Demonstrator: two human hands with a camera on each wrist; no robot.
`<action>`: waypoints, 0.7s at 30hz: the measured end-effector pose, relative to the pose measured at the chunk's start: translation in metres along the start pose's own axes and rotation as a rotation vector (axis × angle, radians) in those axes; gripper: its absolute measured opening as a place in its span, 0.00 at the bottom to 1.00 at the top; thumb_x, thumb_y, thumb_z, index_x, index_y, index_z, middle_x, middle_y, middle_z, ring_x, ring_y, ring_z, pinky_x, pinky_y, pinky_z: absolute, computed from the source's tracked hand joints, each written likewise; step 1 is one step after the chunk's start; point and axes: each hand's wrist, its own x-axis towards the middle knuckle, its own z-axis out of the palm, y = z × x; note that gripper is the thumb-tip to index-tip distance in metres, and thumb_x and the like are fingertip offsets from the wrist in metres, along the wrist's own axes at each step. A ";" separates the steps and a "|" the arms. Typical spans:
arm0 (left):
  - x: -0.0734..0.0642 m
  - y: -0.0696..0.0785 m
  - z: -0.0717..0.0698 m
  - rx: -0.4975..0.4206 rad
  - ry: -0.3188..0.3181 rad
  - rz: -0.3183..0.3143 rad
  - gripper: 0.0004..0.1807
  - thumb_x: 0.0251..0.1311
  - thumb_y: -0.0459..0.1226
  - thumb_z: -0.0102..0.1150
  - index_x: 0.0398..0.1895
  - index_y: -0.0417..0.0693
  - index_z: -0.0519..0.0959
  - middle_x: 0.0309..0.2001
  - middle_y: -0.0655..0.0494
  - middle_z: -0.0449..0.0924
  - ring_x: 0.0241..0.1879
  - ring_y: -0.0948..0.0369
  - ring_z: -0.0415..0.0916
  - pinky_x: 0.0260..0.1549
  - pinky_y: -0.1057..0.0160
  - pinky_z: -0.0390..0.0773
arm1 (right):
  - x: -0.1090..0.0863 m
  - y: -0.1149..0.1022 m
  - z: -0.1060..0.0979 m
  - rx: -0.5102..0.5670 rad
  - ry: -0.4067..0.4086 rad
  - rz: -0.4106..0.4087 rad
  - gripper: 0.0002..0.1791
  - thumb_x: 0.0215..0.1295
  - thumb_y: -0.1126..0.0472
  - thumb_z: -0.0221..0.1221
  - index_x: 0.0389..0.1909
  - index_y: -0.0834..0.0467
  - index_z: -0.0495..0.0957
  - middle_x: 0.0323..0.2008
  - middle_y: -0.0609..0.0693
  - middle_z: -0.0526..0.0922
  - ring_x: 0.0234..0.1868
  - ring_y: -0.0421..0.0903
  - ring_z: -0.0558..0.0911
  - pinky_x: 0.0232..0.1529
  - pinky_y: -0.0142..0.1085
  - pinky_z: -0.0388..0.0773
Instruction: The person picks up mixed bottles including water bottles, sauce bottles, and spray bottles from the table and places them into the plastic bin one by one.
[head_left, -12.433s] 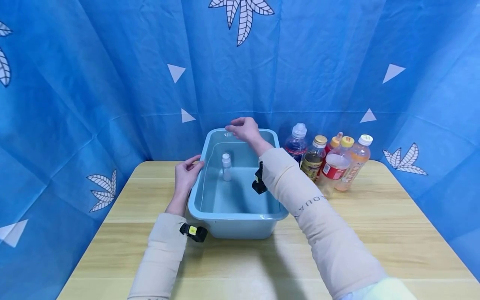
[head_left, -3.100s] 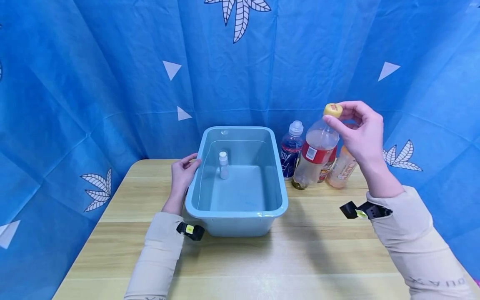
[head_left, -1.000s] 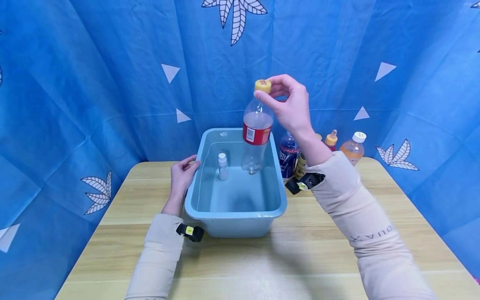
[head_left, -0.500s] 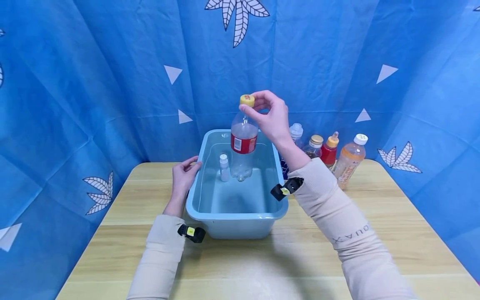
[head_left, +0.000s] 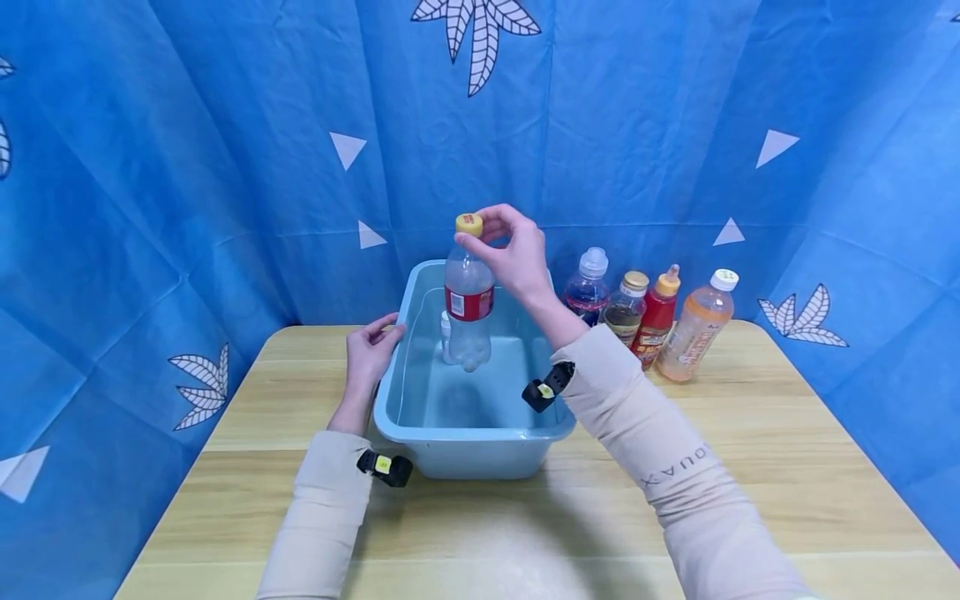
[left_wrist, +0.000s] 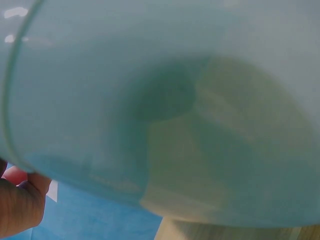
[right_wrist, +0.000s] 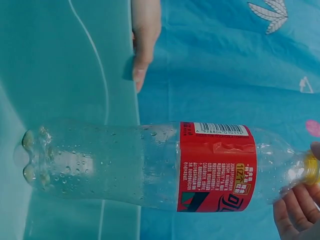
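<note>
Tub (head_left: 480, 454): glossy blue plastic; left rim pinched by curled left grip (head_left: 370, 348).
Bottle (head_left: 469, 305): clear, droplet-flecked plastic, lobed base; held upright above tub floor.
Right grip (head_left: 517, 252): closed around round yellow cap (head_left: 468, 224).
Table (head_left: 765, 467): wood-grained; four bottles (head_left: 654, 325) grouped right of tub.

I see a light-blue basin (head_left: 476, 457) by the far edge of the wood-grain desk (head_left: 712, 475); toward the far right corner stand a clear-capped bottle (head_left: 587, 293), gold-capped bottle (head_left: 624, 315), red bottle (head_left: 656, 327) and white-capped bottle (head_left: 693, 333).
</note>
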 end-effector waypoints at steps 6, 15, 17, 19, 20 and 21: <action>-0.001 0.001 0.001 0.002 0.012 0.005 0.19 0.58 0.41 0.54 0.52 0.45 0.74 0.42 0.43 0.77 0.35 0.57 0.75 0.36 0.64 0.77 | -0.003 0.008 0.011 0.013 -0.025 0.028 0.16 0.50 0.56 0.64 0.37 0.60 0.76 0.32 0.51 0.79 0.33 0.43 0.77 0.34 0.32 0.73; -0.001 0.002 0.001 -0.009 0.001 -0.017 0.21 0.58 0.41 0.53 0.54 0.45 0.72 0.46 0.44 0.75 0.40 0.53 0.75 0.42 0.59 0.75 | -0.005 0.016 0.024 -0.006 -0.058 0.095 0.17 0.52 0.55 0.63 0.40 0.59 0.75 0.34 0.51 0.79 0.35 0.43 0.77 0.36 0.33 0.73; -0.001 0.002 0.001 -0.013 0.002 -0.023 0.20 0.58 0.41 0.54 0.54 0.46 0.73 0.46 0.44 0.75 0.41 0.52 0.75 0.42 0.58 0.75 | -0.005 0.019 0.027 -0.003 -0.070 0.105 0.17 0.52 0.55 0.62 0.40 0.59 0.75 0.35 0.51 0.79 0.36 0.44 0.77 0.37 0.33 0.74; -0.001 0.001 0.001 -0.013 0.001 -0.025 0.20 0.58 0.41 0.53 0.54 0.46 0.73 0.46 0.44 0.75 0.41 0.52 0.75 0.42 0.58 0.75 | -0.006 0.021 0.029 -0.002 -0.079 0.116 0.17 0.52 0.55 0.62 0.40 0.59 0.75 0.35 0.51 0.79 0.36 0.43 0.77 0.37 0.33 0.74; -0.001 0.001 0.001 -0.014 0.001 -0.026 0.20 0.58 0.41 0.53 0.54 0.46 0.73 0.46 0.44 0.75 0.41 0.52 0.75 0.42 0.58 0.75 | -0.006 0.022 0.031 -0.002 -0.082 0.123 0.17 0.52 0.55 0.62 0.40 0.59 0.75 0.35 0.51 0.79 0.36 0.43 0.77 0.37 0.33 0.74; -0.001 0.001 0.002 -0.014 0.001 -0.026 0.20 0.58 0.41 0.53 0.54 0.46 0.73 0.46 0.44 0.75 0.42 0.52 0.75 0.42 0.58 0.75 | -0.007 0.024 0.032 -0.001 -0.085 0.130 0.17 0.52 0.55 0.62 0.41 0.59 0.75 0.35 0.51 0.79 0.36 0.43 0.77 0.37 0.33 0.74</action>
